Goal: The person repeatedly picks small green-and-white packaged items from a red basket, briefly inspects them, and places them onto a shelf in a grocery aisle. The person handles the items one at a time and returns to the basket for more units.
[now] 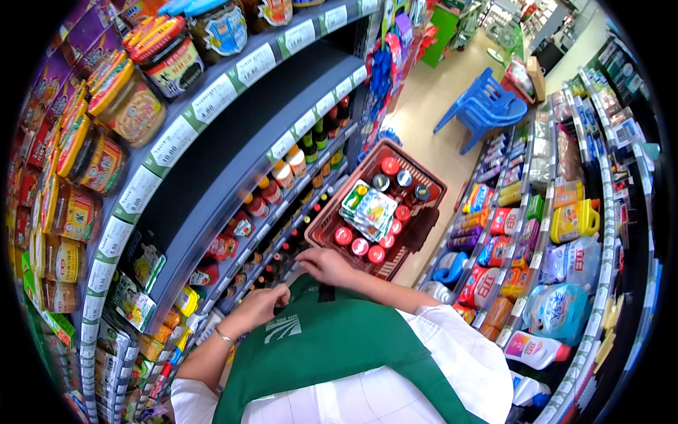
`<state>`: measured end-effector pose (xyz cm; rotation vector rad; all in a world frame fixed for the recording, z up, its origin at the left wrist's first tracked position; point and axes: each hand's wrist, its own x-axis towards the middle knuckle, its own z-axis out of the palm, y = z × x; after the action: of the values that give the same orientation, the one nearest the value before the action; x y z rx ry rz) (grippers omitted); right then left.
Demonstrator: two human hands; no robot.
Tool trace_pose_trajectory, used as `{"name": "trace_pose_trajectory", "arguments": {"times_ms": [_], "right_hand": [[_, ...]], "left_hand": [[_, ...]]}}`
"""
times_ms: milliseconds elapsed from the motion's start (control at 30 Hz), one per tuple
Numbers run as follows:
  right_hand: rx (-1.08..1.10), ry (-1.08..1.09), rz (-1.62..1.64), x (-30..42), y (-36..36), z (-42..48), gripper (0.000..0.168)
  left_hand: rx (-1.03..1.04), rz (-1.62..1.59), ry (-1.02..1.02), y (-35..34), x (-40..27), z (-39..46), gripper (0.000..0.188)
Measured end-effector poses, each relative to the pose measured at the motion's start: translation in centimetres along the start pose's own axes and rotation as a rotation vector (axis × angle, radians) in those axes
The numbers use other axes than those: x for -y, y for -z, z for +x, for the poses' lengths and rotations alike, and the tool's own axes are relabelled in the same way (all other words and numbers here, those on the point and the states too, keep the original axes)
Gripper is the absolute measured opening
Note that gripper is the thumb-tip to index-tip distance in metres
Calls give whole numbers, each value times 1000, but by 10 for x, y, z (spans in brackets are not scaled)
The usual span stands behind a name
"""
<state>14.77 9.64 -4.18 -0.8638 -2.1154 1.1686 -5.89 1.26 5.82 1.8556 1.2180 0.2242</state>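
Note:
My left hand (263,306) is at the left edge of the green apron (339,339), fingers curled; whether it pinches anything is unclear. My right hand (326,266) is held low over the apron's front, beside the near rim of a red plastic basket (312,228), with its fingers bent and their tips partly hidden. The basket holds red-capped and dark-capped jars and, lying on them, a stack of flat packets (368,209) with yellow and green print. Dark cloth (422,229) hangs over its right side.
Shelves at the left carry jars (135,106), bottles (283,174) and flat pouches (132,302). Detergent bottles (574,220) and bagged goods fill the right shelves. Beyond the basket, blue plastic chairs (482,106) stand in the aisle.

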Motion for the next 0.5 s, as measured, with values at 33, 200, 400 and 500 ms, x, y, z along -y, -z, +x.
{"name": "trace_pose_trajectory", "arguments": {"times_ms": [33, 200, 400, 500], "right_hand": [[15, -49, -48, -16, 5, -7, 19], [-208, -368, -207, -110, 37, -46, 18], [-392, -448, -718, -214, 94, -34, 62], [-185, -661, -873, -223, 112, -21, 88]], "left_hand": [[130, -64, -37, 7, 1, 4, 30], [368, -719, 17, 5, 29, 32, 48], [51, -1161, 380, -98, 68, 94, 32], [-50, -840, 370, -144, 73, 113, 34]]}}
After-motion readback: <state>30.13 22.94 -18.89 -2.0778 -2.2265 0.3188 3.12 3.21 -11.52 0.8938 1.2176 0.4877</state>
